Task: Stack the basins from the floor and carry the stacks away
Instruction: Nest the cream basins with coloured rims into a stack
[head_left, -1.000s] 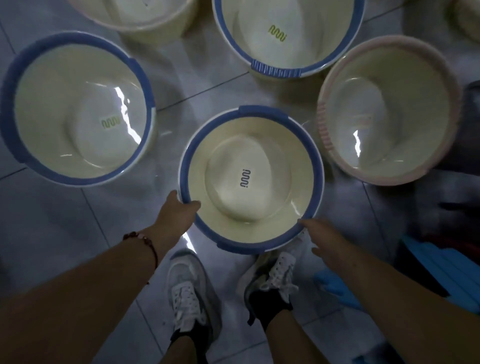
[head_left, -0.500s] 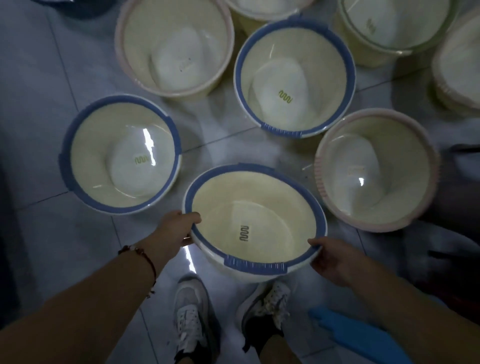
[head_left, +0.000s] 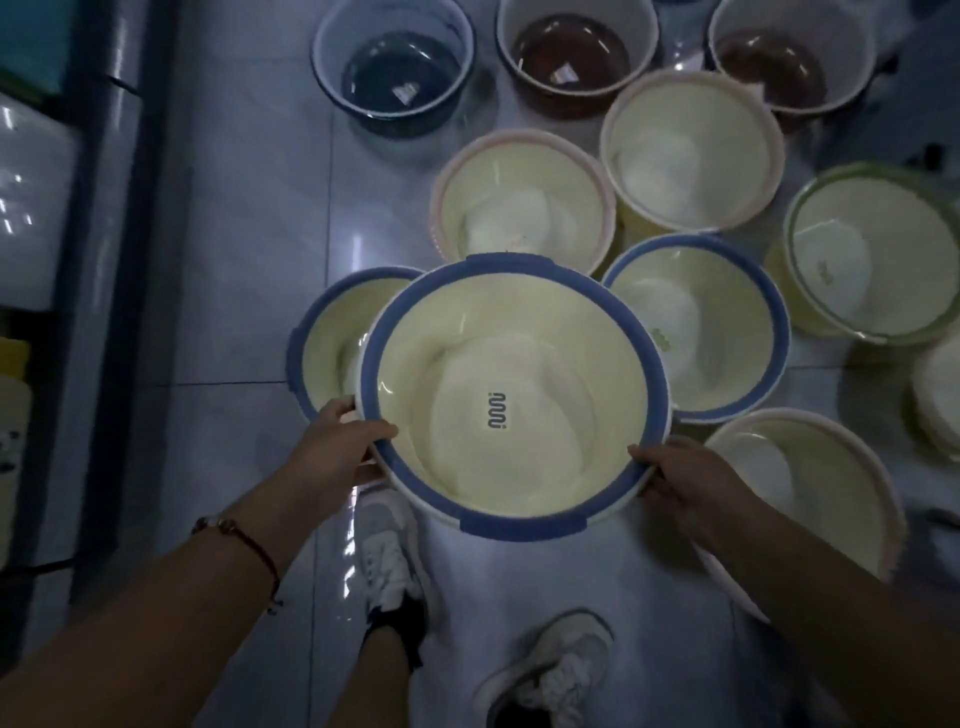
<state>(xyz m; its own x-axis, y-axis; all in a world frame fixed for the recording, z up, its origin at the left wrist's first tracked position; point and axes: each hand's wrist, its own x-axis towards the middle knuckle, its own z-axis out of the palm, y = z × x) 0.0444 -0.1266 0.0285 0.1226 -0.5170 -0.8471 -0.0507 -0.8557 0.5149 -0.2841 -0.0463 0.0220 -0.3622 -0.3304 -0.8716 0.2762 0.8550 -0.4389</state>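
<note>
so, held basin: blue-rimmed cream basin (head_left: 511, 395) is up off the floor, level, carried over the near edge of the cluster.
left hand: left hand (head_left: 332, 457) is closed on the rim at the lower left, thumb over the blue band, fingers (head_left: 337, 410) curled under; red cord bracelet (head_left: 244, 540) on that wrist.
left neighbour: second blue-rimmed basin (head_left: 332, 338) sits on the floor, half hidden under the held one; likely the stacking target, by colour match.
risk, left: held basin overlaps this one off-centre; lowered like that, its base could catch the rim and tip the floor basin or jam askew.
floor: glossy grey tiled floor (head_left: 249, 260) with glare patches; may be slick, cannot tell if wet.
feet: left shoe (head_left: 387, 551) and right shoe (head_left: 550, 675) stand just behind the basins; a forward step could kick one.
right hand: right hand (head_left: 680, 478) grips the rim at the lower right, thumb on top, fingers closed beneath.
risk, grip: both holds sit on the near half of the rim; far edge could dip if either hand loosens.
right neighbours: third blue-rimmed basin (head_left: 711, 327) and a pink-rimmed basin (head_left: 810, 493) lie close beside the held one; a swing rightward could knock them.
light: dim, so rim alignment is hard to judge.
</note>
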